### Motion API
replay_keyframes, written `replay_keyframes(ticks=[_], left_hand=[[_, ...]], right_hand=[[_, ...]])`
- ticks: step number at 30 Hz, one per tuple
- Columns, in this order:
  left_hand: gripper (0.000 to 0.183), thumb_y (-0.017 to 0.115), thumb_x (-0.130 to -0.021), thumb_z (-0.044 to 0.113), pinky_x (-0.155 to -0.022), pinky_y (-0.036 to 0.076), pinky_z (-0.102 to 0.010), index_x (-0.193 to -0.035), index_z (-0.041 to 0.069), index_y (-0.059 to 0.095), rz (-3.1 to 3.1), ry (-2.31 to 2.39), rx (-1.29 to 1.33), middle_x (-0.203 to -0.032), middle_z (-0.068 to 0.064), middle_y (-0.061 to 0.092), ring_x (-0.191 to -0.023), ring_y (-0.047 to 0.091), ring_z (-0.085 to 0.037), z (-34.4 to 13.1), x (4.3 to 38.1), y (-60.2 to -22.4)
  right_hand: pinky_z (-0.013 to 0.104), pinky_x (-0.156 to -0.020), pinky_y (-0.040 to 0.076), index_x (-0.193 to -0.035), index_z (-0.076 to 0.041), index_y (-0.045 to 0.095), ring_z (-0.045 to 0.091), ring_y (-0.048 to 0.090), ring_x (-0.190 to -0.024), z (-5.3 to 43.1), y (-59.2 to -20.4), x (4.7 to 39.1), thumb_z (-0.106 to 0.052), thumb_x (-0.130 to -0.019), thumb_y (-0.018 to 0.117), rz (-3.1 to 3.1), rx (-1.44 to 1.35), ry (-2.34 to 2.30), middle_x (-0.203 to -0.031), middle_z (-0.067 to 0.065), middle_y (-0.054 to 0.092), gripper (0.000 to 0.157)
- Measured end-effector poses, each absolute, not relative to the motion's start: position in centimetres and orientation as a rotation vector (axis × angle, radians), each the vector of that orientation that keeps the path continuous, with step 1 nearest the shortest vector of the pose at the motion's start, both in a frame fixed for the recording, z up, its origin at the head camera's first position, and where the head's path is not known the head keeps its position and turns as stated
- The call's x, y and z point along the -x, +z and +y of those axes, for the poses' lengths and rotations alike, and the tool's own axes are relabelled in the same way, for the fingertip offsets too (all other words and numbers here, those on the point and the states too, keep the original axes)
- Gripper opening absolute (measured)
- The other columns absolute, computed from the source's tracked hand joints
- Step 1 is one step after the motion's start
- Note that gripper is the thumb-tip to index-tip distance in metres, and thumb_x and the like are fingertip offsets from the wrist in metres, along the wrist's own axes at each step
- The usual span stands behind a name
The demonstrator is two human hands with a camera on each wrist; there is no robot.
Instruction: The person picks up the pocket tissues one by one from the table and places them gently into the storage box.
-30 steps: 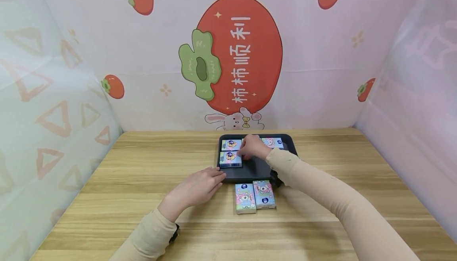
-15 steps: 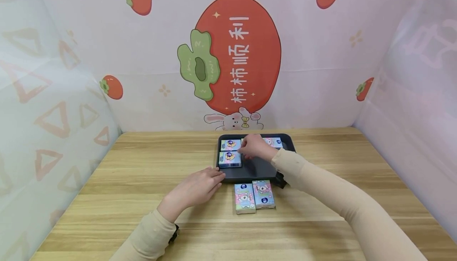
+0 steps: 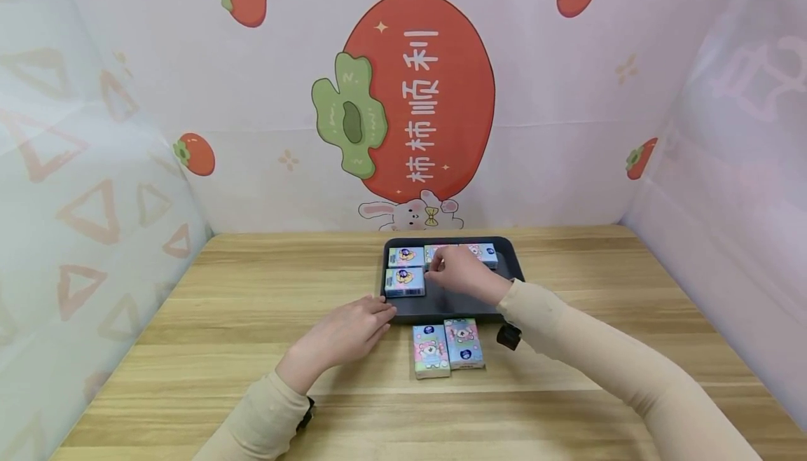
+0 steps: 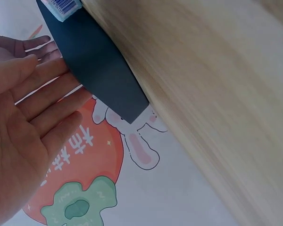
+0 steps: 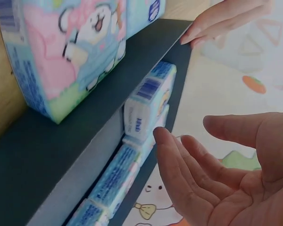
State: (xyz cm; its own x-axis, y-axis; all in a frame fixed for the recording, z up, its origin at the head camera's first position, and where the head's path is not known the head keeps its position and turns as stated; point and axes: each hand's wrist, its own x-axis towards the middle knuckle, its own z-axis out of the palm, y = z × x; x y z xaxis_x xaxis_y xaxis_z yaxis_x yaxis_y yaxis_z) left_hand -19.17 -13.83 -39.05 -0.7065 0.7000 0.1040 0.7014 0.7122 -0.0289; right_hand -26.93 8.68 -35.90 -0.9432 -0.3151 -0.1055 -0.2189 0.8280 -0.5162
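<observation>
Right hand (image 3: 465, 270) empty, thumb and fingers apart, over tray (image 3: 435, 307); left hand (image 3: 343, 328) straight-fingered, touching it. Advisable: avoid nudging packs (image 3: 405, 281).

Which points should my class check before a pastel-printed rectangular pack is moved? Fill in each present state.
1. Left hand touching the black rectangular tray: ok.
2. Four pastel packs lying in the tray: ok.
3. Right hand empty: ok.
4. Right hand clear of the packs: cannot tell.
5. Everything in the tray: not ok; two bear-printed packs lie on the wood-grain table.
</observation>
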Motion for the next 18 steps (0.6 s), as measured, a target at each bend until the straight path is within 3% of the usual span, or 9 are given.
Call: replay_keyframes(ticks=[18], left_hand=[[0.033, 0.054, -0.097, 0.023, -0.104, 0.047, -0.04, -0.124, 0.005, 0.063, -2.856, -0.04, 1.123, -0.127, -0.01, 0.062, -0.121, 0.056, -0.027, -13.6, 19.2, -39.0]], right_hand=[[0.022, -0.062, 0.052, -0.087, -0.013, 0.068, 0.009, 0.058, -0.07, 10.7, -35.4, 23.3, -0.025, -0.087, 0.07, 2.88, 0.525, -0.853, -0.076, -0.004, 0.064, 0.013]])
